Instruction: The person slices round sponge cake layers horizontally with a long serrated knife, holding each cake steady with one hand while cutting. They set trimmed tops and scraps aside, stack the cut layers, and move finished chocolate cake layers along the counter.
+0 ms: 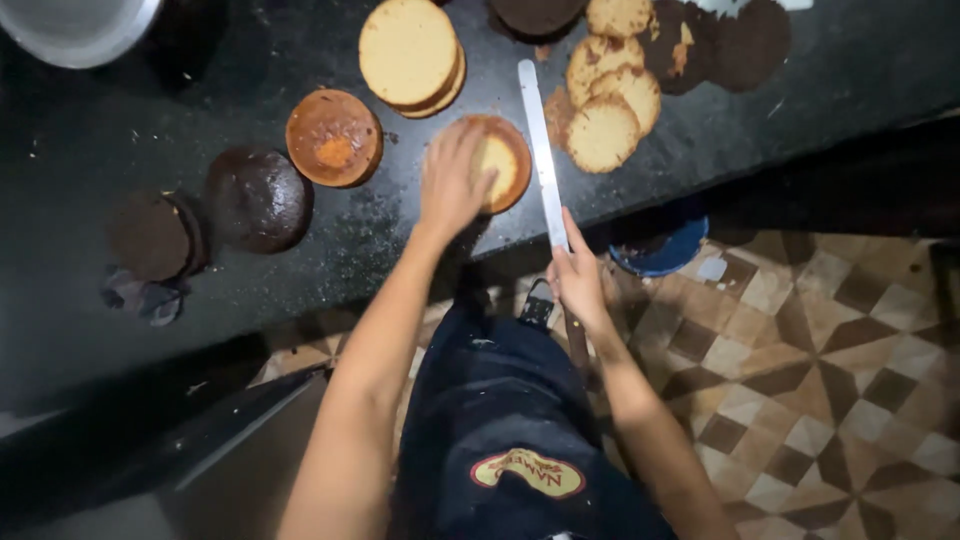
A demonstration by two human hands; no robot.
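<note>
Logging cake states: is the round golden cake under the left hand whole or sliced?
Cannot tell: the left hand covers much of the round golden cake.

One long knife (541, 150), two hands, about six pale cake rounds, roughly five dark chocolate rounds, one bowl (75, 30)

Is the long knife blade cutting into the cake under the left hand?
No. The blade lies flat on the counter beside the cake; left hand rests on top.

A small round sponge cake (503, 160), golden-brown at the rim and pale yellow on top, lies flat under the left fingers (462, 150), its right half showing beyond them. A long, narrow pale knife blade (541, 150) stretches away from the right fingers (570, 235), passing just beside the cake's right edge.
</note>
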